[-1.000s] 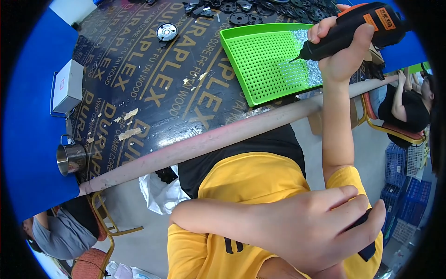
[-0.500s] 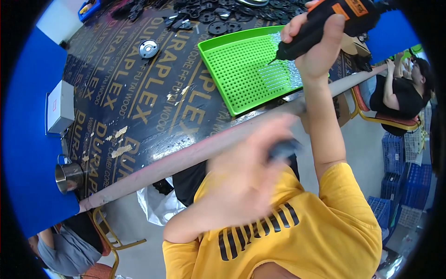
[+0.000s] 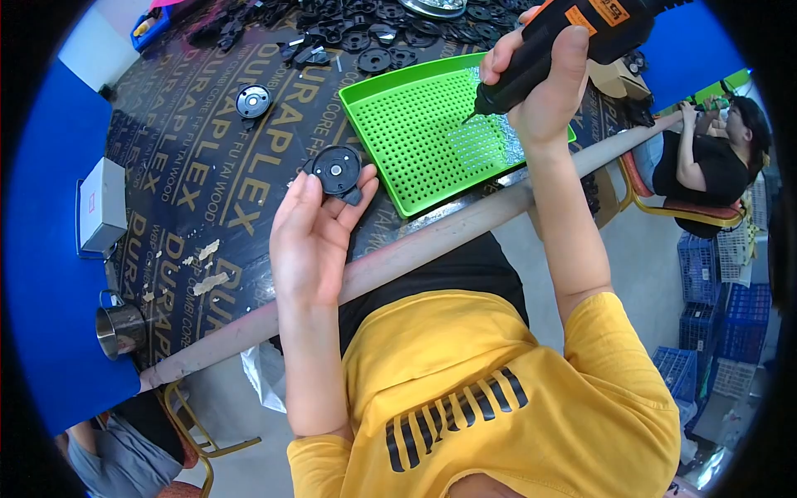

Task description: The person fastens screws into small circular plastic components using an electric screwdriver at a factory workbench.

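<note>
My left hand point(image 3: 314, 228) holds a round black plastic part point(image 3: 337, 171) with a metal centre and a small tab, just above the table's near side. The fingers close about its lower edge. A black electric screwdriver point(image 3: 556, 54) with orange labels is gripped in my right hand point(image 3: 544, 104). Its thin bit points down over a green perforated tray point(image 3: 394, 137), in which rows of small silvery screws point(image 3: 480, 143) sit in the holes. A similar round black part point(image 3: 253, 101) with a silvery centre lies alone on the table, left of the tray.
Many black plastic parts point(image 3: 374, 60) are heaped along the far side of the dark printed table point(image 3: 203, 195). A metal cup point(image 3: 122, 330) and a white box point(image 3: 104, 203) are by the blue partition at left. A seated person point(image 3: 706, 158) works at right, near blue crates point(image 3: 740, 319).
My left hand has swung from in front of my chest out over the table with the black part, which was blurred before. The screwdriver in my right hand has shifted slightly left.
</note>
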Motion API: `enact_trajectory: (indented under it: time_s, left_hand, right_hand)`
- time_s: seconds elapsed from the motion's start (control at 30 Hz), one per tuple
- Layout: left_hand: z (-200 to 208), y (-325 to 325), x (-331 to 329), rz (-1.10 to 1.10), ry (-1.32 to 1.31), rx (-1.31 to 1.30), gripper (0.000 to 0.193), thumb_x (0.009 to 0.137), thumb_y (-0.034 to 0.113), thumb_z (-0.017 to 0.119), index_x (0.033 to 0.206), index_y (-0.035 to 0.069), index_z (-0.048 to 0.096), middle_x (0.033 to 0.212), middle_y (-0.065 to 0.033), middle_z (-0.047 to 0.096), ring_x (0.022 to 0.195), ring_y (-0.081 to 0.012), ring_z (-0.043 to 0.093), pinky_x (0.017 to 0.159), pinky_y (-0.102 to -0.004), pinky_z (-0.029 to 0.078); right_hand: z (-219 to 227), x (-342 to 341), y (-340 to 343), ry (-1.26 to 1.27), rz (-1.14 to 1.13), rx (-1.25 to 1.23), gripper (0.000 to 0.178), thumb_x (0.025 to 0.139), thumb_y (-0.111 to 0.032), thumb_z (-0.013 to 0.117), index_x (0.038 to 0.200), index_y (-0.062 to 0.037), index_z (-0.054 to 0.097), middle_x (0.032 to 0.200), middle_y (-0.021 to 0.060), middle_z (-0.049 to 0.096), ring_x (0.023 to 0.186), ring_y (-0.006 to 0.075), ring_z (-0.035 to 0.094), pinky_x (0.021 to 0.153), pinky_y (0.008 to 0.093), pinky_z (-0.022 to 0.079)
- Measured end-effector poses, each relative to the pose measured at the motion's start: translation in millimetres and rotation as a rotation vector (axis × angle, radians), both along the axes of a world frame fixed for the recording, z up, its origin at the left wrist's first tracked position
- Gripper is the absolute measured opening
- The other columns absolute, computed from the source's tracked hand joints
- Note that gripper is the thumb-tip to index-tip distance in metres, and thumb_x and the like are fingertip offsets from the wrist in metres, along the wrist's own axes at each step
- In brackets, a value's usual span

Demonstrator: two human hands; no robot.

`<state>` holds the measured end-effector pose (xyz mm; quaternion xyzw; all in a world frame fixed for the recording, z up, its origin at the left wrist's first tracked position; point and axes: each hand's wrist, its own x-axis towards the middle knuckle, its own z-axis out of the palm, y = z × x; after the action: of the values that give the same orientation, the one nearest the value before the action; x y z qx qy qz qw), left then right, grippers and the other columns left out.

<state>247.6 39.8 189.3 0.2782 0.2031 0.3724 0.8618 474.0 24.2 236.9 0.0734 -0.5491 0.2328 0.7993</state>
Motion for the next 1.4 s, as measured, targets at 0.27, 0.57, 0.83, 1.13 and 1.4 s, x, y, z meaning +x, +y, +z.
enact_trajectory:
  time_s: [0.27, 0.57, 0.83, 1.13, 1.4]
  left_hand:
    - [0.0, -4.2, 1.7, -0.021, 0.047, 0.014, 0.027, 0.092, 0.010, 0.036, 0.111, -0.008, 0.041, 0.105, -0.0184, 0.053, 0.098, -0.0279, 0.056, 0.090, -0.0400, 0.046]
    - [-1.9, -2.0, 1.1, -0.030, 0.096, 0.079, 0.026, 0.093, 0.010, 0.036, 0.109, -0.009, 0.044, 0.103, -0.0167, 0.055, 0.095, -0.0248, 0.058, 0.088, -0.0376, 0.047]
    - [-1.4, -2.4, 2.1, -0.031, 0.097, 0.072, 0.025, 0.092, 0.008, 0.036, 0.109, -0.009, 0.045, 0.101, -0.0153, 0.056, 0.091, -0.0222, 0.059, 0.086, -0.0342, 0.048]
    - [-2.9, -2.5, 0.6, -0.010, 0.096, 0.055, 0.024, 0.092, 0.007, 0.037, 0.107, -0.009, 0.046, 0.098, -0.0148, 0.057, 0.088, -0.0198, 0.060, 0.082, -0.0309, 0.050]
    - [-4.2, -1.4, -0.7, -0.014, 0.147, 0.061, 0.022, 0.092, 0.006, 0.037, 0.103, -0.008, 0.049, 0.096, -0.0136, 0.058, 0.083, -0.0175, 0.060, 0.080, -0.0303, 0.052]
  right_hand:
    - [11.9, -1.9, -20.7, -0.059, -0.229, -0.363, 0.058, 0.082, -0.060, 0.039, 0.097, -0.0044, 0.040, 0.055, 0.0072, 0.047, 0.044, 0.0159, 0.047, 0.044, 0.0267, 0.040]
    - [61.7, -94.9, -31.4, 0.069, -0.437, -0.684, 0.064, 0.080, -0.066, 0.034, 0.089, -0.0034, 0.040, 0.047, 0.0085, 0.047, 0.035, 0.0177, 0.046, 0.036, 0.0273, 0.041]
    - [43.6, -102.6, -18.9, -0.208, -0.272, -0.657, 0.059, 0.080, -0.060, 0.041, 0.097, -0.0034, 0.040, 0.056, 0.0083, 0.050, 0.045, 0.0163, 0.048, 0.045, 0.0277, 0.042]
    - [25.7, -106.4, -16.0, -0.005, 0.040, -0.635, 0.062, 0.078, -0.063, 0.036, 0.098, -0.0042, 0.043, 0.058, 0.0069, 0.050, 0.046, 0.0139, 0.047, 0.047, 0.0263, 0.041]
    - [17.2, -108.6, -10.9, -0.247, -0.339, -0.569, 0.034, 0.084, -0.037, 0.055, 0.077, -0.0036, 0.054, 0.054, 0.0024, 0.051, 0.045, 0.0094, 0.050, 0.044, 0.0210, 0.041]
